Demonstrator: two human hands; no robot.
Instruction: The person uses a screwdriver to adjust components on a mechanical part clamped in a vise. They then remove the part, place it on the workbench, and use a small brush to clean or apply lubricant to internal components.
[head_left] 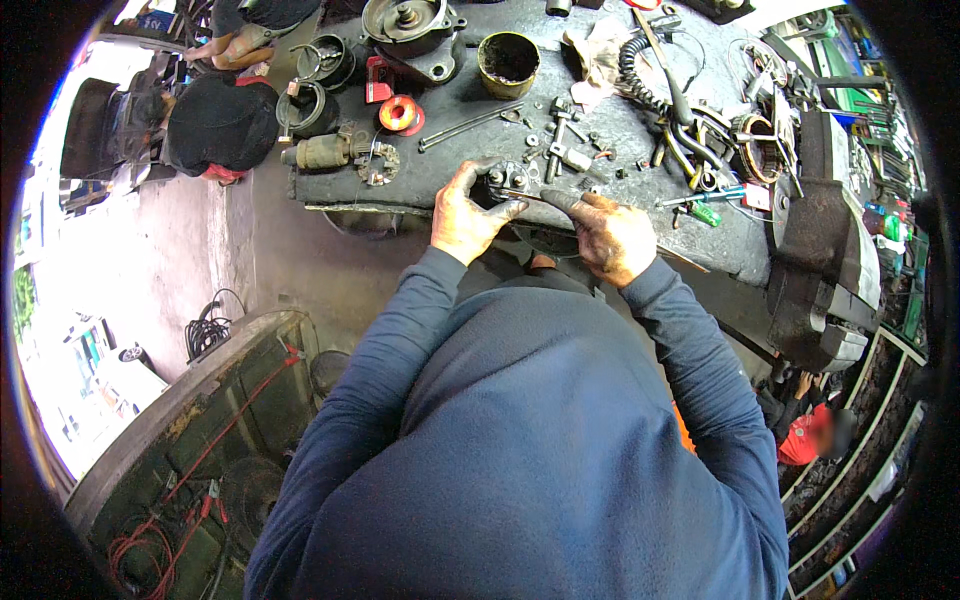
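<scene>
At the workbench's near edge my left hand (466, 218) is closed around a small dark round part with metal studs (510, 178), thumb and fingers on either side. My right hand (613, 236) is closed on a thin metal tool (522, 194), whose shaft lies against the studded part; most of the tool is hidden in the fist. Just beyond them lie loose bolts and nuts (556, 150) and a long thin rod (470, 126). To the left sit a cylindrical motor-like part (322, 152) and a red-orange spool of wire (401, 115).
A tin can (509, 64) and a metal housing (408, 30) stand at the back of the bench (420, 180). Pliers (680, 155), a coiled black cord (640, 75) and a screwdriver (715, 195) lie right, beside a bench vise (825, 240). Two people show at the sides.
</scene>
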